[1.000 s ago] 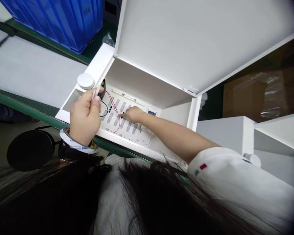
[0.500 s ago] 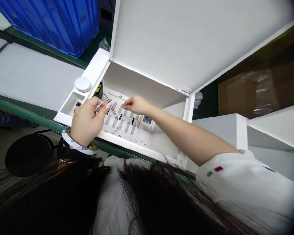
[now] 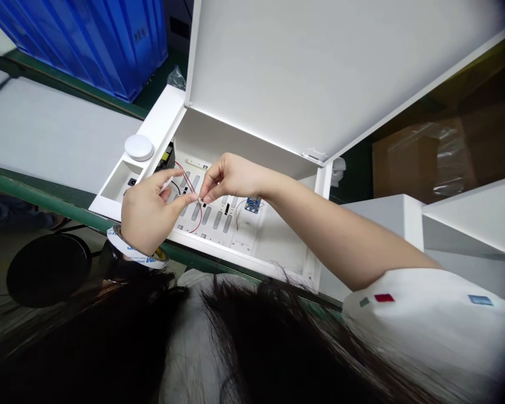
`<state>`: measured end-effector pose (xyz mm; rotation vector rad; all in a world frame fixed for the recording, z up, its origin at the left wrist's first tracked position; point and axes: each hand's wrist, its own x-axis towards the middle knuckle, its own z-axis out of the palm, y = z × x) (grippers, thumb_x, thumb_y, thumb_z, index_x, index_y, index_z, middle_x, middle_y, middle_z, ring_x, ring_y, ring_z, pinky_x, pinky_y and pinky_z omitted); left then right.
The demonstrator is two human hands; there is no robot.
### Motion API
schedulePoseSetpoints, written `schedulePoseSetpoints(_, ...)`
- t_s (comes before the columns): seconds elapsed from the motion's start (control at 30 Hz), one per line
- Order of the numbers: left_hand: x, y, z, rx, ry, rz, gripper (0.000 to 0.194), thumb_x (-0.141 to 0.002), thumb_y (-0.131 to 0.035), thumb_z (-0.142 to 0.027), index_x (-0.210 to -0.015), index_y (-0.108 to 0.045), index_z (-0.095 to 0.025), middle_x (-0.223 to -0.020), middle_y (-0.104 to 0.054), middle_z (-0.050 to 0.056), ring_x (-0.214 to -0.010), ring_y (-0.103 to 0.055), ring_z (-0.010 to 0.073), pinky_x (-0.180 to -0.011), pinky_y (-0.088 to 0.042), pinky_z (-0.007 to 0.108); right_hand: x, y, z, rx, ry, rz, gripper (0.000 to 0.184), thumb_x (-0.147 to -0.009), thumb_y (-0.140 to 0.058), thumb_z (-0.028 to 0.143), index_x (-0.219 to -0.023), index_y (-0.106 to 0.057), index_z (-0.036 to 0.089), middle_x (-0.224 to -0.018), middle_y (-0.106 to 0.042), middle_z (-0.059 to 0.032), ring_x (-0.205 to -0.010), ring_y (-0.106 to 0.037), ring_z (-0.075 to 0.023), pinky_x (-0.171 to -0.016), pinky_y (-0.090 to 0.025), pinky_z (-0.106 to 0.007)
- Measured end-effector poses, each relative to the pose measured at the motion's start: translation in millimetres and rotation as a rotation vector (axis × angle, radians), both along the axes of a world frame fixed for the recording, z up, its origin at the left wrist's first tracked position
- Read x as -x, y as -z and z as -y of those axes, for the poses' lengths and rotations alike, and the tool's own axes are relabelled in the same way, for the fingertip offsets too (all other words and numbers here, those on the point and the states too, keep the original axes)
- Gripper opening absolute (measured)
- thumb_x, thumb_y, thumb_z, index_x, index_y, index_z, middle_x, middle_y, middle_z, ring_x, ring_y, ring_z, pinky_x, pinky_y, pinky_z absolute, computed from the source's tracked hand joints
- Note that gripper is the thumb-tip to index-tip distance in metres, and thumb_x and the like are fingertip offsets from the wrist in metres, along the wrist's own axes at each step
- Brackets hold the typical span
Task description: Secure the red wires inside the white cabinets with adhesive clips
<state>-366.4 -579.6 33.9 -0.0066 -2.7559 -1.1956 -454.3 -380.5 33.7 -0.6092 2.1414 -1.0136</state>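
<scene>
My left hand pinches a thin white strip over the corner of an open white metal cabinet. A roll of white tape sits around that wrist. My right hand reaches in from the right, its fingertips pinching a small white piece close to my left thumb. Beneath my hands lies the cabinet's slotted inner panel, with red and black wires running over it. A blue circuit board sits right of my right hand. A black and yellow component stands beyond my left hand.
The cabinet's large white lid stands open above the panel. A white round puck rests on its rim. A blue crate and a green-edged bench lie to the left. A plastic-wrapped cardboard box stands at right.
My right hand has moved left to my left hand and now pinches the small white piece. My hands have come together, and the blue board shows more clearly.
</scene>
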Motion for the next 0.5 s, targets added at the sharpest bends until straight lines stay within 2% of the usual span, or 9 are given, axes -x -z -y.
schedulePoseSetpoints(0.07, 1, 0.0, 0, 0.007, -0.088, -0.035, 0.038, -0.079, -0.071, -0.044, -0.112, -0.066, -0.026, -0.064, -0.051, -0.003, -0.061, -0.051, 0.0167, -0.063, -0.039, 0.032, 4, 24.4, -4, -0.231, 0.044, -0.134, 0.016, -0.073, -0.077, 0.018, -0.088, -0.079, 0.018, -0.082, -0.075, -0.0036, -0.077, -0.067, -0.0151, -0.080, -0.051, -0.028)
schedulePoseSetpoints(0.17, 3, 2.3, 1, -0.024, -0.138, -0.088, 0.021, -0.091, -0.057, -0.036, -0.109, -0.058, -0.026, -0.068, -0.048, -0.001, -0.066, -0.051, 0.0177, -0.067, -0.039, 0.033, 5, 78.9, -13, -0.609, 0.093, -0.277, 0.020, -0.073, -0.071, 0.008, -0.090, -0.079, 0.016, -0.090, -0.076, -0.0085, -0.086, -0.068, -0.0210, -0.079, -0.049, -0.028)
schedulePoseSetpoints(0.23, 3, 4.0, 2, -0.050, -0.132, -0.106, 0.013, -0.094, -0.053, -0.033, -0.105, -0.054, -0.026, -0.074, -0.050, 0.000, -0.070, -0.053, 0.0183, -0.070, -0.040, 0.034, 2, 114.6, -21, -0.762, 0.053, -0.305, 0.028, -0.073, -0.066, 0.006, -0.097, -0.079, 0.015, -0.099, -0.075, -0.0125, -0.094, -0.068, -0.0245, -0.080, -0.049, -0.029)
schedulePoseSetpoints(0.3, 3, 4.7, 3, -0.071, -0.113, -0.112, 0.009, -0.096, -0.048, -0.031, -0.103, -0.052, -0.026, -0.078, -0.053, 0.001, -0.074, -0.054, 0.0183, -0.072, -0.040, 0.034, -4, 141.0, -27, -0.846, 0.021, -0.310, 0.033, -0.073, -0.063, 0.004, -0.101, -0.078, 0.014, -0.104, -0.074, -0.0159, -0.097, -0.068, -0.0268, -0.078, -0.049, -0.030)
schedulePoseSetpoints(0.4, 2, 4.6, 4, -0.094, -0.097, -0.109, 0.011, -0.098, -0.043, -0.029, -0.102, -0.053, -0.026, -0.078, -0.055, 0.001, -0.072, -0.053, 0.0174, -0.071, -0.040, 0.034, -15, 161.5, -33, -0.891, -0.013, -0.330, 0.035, -0.073, -0.060, 0.003, -0.102, -0.077, 0.012, -0.105, -0.073, -0.0192, -0.097, -0.068, -0.0292, -0.078, -0.050, -0.031)
schedulePoseSetpoints(0.5, 2, 5.0, 6, -0.092, -0.094, -0.109, 0.012, -0.097, -0.044, -0.030, -0.101, -0.054, -0.026, -0.078, -0.056, 0.001, -0.072, -0.053, 0.0173, -0.069, -0.039, 0.034, -24, 169.6, -37, -0.891, -0.061, -0.338, 0.034, -0.074, -0.058, 0.004, -0.102, -0.077, 0.011, -0.104, -0.073, -0.0202, -0.097, -0.068, -0.0307, -0.081, -0.050, -0.033)
